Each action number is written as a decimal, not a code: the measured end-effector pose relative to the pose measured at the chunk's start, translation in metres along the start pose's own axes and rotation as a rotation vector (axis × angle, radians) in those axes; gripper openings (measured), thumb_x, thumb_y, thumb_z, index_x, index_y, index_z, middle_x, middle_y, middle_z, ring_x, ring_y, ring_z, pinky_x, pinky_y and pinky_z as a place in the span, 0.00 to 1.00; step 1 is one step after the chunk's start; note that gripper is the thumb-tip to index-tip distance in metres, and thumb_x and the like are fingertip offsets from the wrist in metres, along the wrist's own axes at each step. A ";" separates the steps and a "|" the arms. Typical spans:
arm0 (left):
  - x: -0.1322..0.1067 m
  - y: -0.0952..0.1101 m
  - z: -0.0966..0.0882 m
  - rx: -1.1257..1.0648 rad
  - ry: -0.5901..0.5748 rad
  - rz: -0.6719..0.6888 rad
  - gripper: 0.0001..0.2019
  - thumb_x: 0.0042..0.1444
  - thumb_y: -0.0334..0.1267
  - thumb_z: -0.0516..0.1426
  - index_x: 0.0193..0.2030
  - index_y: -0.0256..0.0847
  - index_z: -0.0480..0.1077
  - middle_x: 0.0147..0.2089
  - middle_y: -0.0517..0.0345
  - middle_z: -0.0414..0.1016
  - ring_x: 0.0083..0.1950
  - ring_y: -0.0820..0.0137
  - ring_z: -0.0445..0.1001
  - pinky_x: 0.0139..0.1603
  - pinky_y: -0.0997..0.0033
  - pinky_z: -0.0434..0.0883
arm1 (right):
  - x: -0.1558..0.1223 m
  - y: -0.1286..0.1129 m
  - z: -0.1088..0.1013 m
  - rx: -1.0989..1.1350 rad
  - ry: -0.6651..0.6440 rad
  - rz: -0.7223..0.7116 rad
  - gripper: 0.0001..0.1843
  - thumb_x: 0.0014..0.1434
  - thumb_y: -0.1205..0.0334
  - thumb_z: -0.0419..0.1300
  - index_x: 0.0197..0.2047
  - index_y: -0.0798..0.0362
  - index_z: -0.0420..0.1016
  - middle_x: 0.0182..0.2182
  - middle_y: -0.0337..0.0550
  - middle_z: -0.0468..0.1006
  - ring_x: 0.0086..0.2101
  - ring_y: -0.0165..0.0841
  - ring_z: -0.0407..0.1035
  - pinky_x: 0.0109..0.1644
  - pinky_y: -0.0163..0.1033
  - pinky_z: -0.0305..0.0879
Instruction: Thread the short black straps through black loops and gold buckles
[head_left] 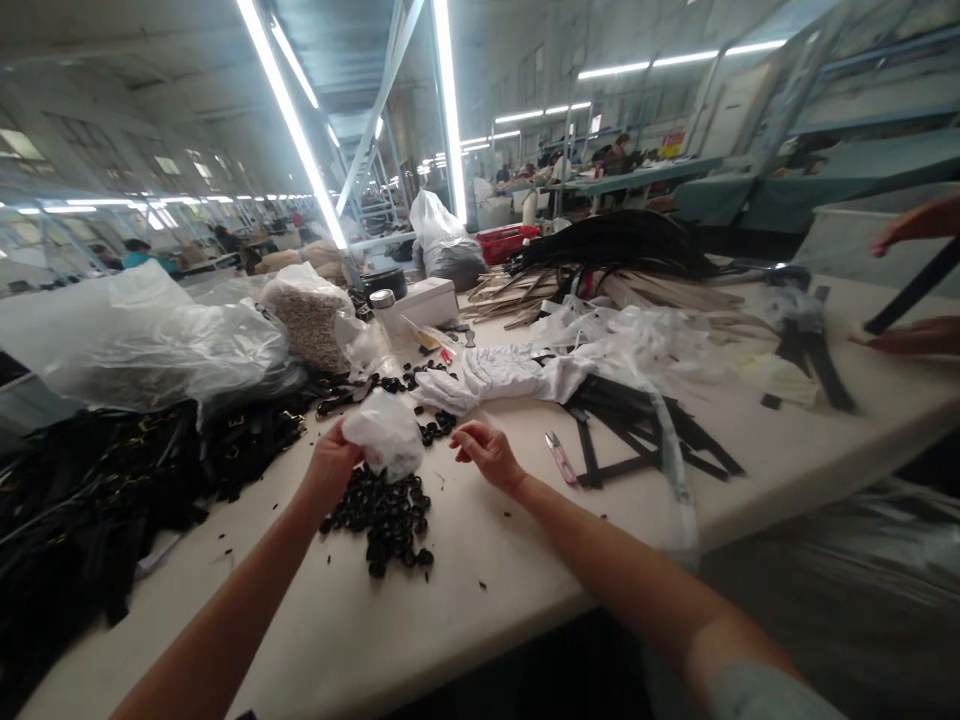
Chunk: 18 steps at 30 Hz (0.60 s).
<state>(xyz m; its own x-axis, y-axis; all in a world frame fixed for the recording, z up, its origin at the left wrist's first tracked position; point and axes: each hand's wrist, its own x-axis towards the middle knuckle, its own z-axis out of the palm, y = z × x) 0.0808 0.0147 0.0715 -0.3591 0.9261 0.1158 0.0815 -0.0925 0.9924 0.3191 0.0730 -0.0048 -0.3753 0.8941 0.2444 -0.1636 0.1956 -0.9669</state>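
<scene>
My left hand (335,459) grips a crumpled white plastic bag (385,432) by its left edge, above the table. Below the bag lies a pile of small black rings (386,520), partly hidden by it. My right hand (484,452) hovers just right of the bag, apart from it, with its fingers curled and the thumb near the fingertips; whether something small is between them I cannot make out. More black rings (435,428) lie scattered behind, between the two hands. A pair of pink-handled thread snips (560,460) lies to the right of my right hand.
Black straps (637,430) and white bundled material (510,372) lie at centre right. A heap of black straps with brass-coloured fittings (150,490) covers the left side. Behind stand filled clear bags (304,320). Another person's hands (919,225) hold a dark strap at far right.
</scene>
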 end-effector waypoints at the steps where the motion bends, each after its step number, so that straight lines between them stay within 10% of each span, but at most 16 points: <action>1: 0.024 0.004 -0.005 -0.002 0.051 0.030 0.27 0.35 0.46 0.67 0.43 0.37 0.69 0.36 0.57 0.75 0.32 0.69 0.73 0.34 0.67 0.72 | 0.004 0.010 -0.006 -0.059 0.030 -0.004 0.19 0.56 0.47 0.58 0.34 0.56 0.71 0.27 0.41 0.75 0.22 0.25 0.68 0.27 0.32 0.66; 6: 0.093 0.014 -0.003 0.440 0.277 0.215 0.22 0.44 0.43 0.62 0.46 0.37 0.69 0.44 0.51 0.74 0.41 0.66 0.74 0.42 0.66 0.72 | 0.020 0.030 -0.024 -0.296 0.106 -0.040 0.15 0.60 0.53 0.54 0.35 0.56 0.73 0.28 0.41 0.77 0.26 0.28 0.71 0.32 0.33 0.68; 11: 0.059 -0.025 0.051 0.852 -0.208 0.425 0.10 0.54 0.44 0.57 0.35 0.40 0.74 0.37 0.53 0.76 0.40 0.63 0.73 0.48 0.62 0.69 | 0.019 0.016 -0.033 -0.565 0.241 -0.195 0.11 0.60 0.60 0.54 0.43 0.54 0.74 0.41 0.46 0.76 0.40 0.33 0.72 0.46 0.39 0.69; 18: 0.038 -0.049 0.090 1.040 -0.334 0.537 0.09 0.55 0.39 0.58 0.41 0.40 0.74 0.43 0.48 0.75 0.46 0.57 0.72 0.51 0.58 0.67 | 0.028 0.009 -0.030 -0.943 0.152 -0.281 0.28 0.57 0.66 0.56 0.62 0.57 0.62 0.60 0.55 0.63 0.60 0.40 0.56 0.65 0.48 0.54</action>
<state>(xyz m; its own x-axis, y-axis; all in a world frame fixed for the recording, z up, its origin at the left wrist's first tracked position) 0.1471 0.0870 0.0236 0.1938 0.9228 0.3330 0.9077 -0.2974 0.2961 0.3346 0.1126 -0.0093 -0.3022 0.7957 0.5250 0.5887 0.5889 -0.5537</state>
